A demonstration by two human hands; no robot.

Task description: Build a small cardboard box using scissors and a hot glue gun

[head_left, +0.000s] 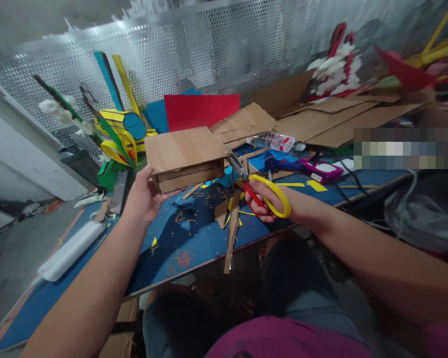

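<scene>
My left hand (pixel 147 194) grips the left end of a small cardboard box (pixel 186 149), thumb at its side and fingers underneath. The box is held above the blue table, its narrow front side facing me. In my right hand (pixel 263 199) is a pair of scissors (pixel 242 171) with one yellow and one red handle. Their blades point up and left, close to the box's right corner; whether they touch it I cannot tell. Beneath them lie cardboard strips (pixel 231 233) and yellow scraps, one strip jutting over the table's front edge.
Behind the box stand a red sheet (pixel 201 112) and a yellow and blue craft piece (pixel 134 124). Flat cardboard (pixel 332 119), a plastic bottle (pixel 276 141) and a purple and blue tool (pixel 313 169) lie to the right. A white power strip (pixel 72 251) rests on the left of the blue table (pixel 164 271).
</scene>
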